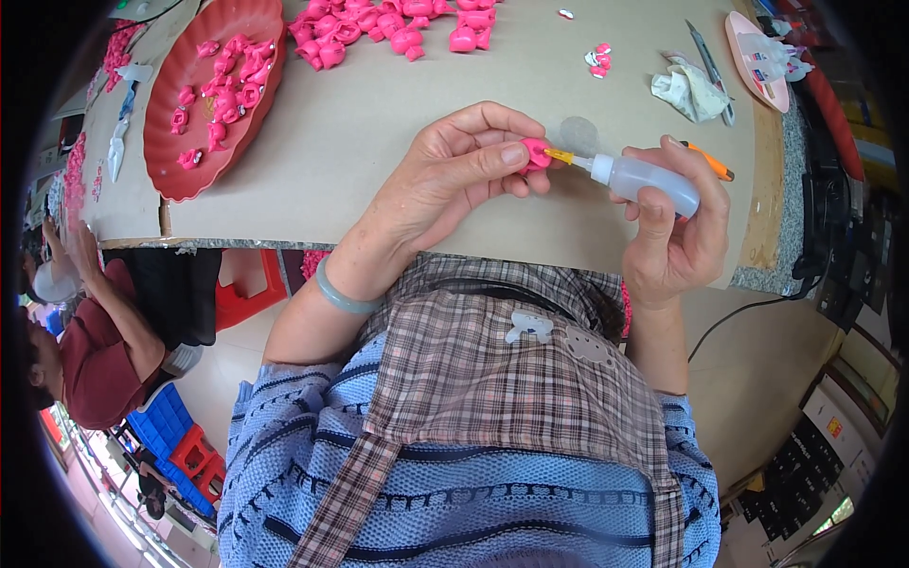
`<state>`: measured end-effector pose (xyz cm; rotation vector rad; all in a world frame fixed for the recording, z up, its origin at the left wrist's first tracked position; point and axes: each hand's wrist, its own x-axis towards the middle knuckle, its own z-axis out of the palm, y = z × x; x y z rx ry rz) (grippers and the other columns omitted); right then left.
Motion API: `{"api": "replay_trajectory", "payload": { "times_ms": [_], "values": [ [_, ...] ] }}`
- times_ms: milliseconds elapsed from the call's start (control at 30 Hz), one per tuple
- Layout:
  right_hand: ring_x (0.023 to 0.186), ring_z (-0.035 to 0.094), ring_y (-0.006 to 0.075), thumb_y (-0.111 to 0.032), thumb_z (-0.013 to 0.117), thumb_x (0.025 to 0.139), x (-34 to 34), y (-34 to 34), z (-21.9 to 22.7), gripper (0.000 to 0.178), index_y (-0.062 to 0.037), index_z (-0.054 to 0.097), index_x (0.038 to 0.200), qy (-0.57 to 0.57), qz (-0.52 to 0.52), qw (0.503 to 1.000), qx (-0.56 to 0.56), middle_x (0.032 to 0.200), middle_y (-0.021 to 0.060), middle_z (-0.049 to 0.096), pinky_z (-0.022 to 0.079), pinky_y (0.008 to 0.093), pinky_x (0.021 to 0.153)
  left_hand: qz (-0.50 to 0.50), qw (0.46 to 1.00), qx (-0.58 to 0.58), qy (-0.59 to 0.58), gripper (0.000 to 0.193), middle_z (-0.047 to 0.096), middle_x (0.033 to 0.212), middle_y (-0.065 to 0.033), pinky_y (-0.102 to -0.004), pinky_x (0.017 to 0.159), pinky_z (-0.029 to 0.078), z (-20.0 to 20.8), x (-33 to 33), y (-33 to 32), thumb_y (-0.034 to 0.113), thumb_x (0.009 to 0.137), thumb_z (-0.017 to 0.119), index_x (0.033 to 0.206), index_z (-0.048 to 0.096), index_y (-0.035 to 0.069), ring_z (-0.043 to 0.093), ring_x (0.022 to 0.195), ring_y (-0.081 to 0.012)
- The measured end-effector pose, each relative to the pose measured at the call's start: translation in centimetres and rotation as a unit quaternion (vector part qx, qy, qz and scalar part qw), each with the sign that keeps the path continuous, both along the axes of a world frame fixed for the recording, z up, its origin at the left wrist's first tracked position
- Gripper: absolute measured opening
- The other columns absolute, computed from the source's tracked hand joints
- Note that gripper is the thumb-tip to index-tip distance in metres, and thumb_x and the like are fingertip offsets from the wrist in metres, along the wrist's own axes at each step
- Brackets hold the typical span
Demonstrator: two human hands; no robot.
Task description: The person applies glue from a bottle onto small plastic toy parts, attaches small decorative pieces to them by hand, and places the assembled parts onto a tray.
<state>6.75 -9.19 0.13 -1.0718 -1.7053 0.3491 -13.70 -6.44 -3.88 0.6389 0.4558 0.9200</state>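
- Pink plastic piece (536, 153) sits pinched between the thumb and fingertips (511, 154) of the left hand (454, 180), above the desk (379, 123).
- Right hand (677, 227) wraps its fingers closed around a translucent squeeze bottle (644, 180); its yellow nozzle (559, 156) touches the pink piece.
- An orange-handled tool (710, 161) is also tucked in the right hand.
- Red tray (170, 142) of pink parts lies at far left, well apart.

I spot small clear packets with red-and-blue labels (763, 62) lying on the pink tray (742, 38), far right corner of the bench (398, 142).
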Motion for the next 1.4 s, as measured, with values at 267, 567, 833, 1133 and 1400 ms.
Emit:
{"api": "replay_trajectory", "payload": {
  "times_ms": [267, 567, 833, 1133, 1400],
  "values": [
    [0.061, 0.059, 0.0143, -0.020, 0.057, 0.093, 0.4, 0.2, 0.3, 0.034, 0.0040, 0.050, 0.116, -0.015, 0.006, 1.000, -0.007, 0.088, 0.0195, 0.064, 0.044, 0.0197, 0.050, 0.004, 1.000, -0.005, -0.008, 0.023, 0.063, 0.106, -0.0144, -0.0259, 0.075, 0.053, 0.1, 0.1, 0.2, 0.012, 0.092, 0.057, 0.111, 0.056, 0.000, 0.064, 0.085, -0.0172],
    [0.073, 0.064, 0.0173, 0.000, 0.063, 0.085, 0.5, 1.3, 0.9, 0.031, 0.0009, 0.048, 0.113, 0.282, 0.045, 0.948, -0.138, 0.093, 0.0130, 0.061, 0.053, 0.0256, 0.059, 0.010, 1.000, -0.014, -0.005, 0.024, 0.062, 0.107, -0.0163, -0.0258, 0.077, 0.052, 0.4, 0.1, 0.1, 0.013, 0.092, 0.056, 0.112, 0.056, 0.000, 0.062, 0.086, -0.0154],
    [0.082, 0.063, 0.0172, 0.003, 0.064, 0.083, 1.6, 4.9, 0.3, 0.026, 0.0007, 0.048, 0.103, 0.279, 0.045, 0.919, -0.276, 0.098, 0.0102, 0.056, 0.054, 0.0277, 0.072, 0.005, 1.000, -0.013, -0.025, 0.026, 0.061, 0.105, -0.0146, -0.0267, 0.079, 0.051, 0.3, 0.0, 0.0, 0.015, 0.092, 0.056, 0.111, 0.056, -0.001, 0.059, 0.087, -0.0144],
    [0.077, 0.062, 0.0241, -0.002, 0.063, 0.078, 1.1, 8.3, -0.5, 0.018, -0.0030, 0.060, 0.096, -0.183, -0.062, 0.971, -0.139, 0.087, 0.0083, 0.057, 0.049, 0.0356, 0.069, 0.000, 1.000, -0.021, -0.019, 0.026, 0.062, 0.102, -0.0119, -0.0259, 0.078, 0.051, 0.5, -0.1, 0.0, 0.013, 0.093, 0.055, 0.115, 0.057, -0.001, 0.061, 0.085, -0.0144],
    [0.075, 0.058, 0.0238, -0.003, 0.065, 0.078, 1.0, 8.3, 0.0, 0.019, 0.0004, 0.064, 0.097, -0.257, -0.045, 0.948, -0.180, 0.085, 0.0093, 0.058, 0.047, 0.0342, 0.072, 0.002, 1.000, -0.014, -0.014, 0.030, 0.062, 0.106, -0.0147, -0.0266, 0.078, 0.051, 0.5, -0.2, -0.1, 0.010, 0.089, 0.059, 0.117, 0.056, -0.002, 0.059, 0.085, -0.0144]
  ]
}}
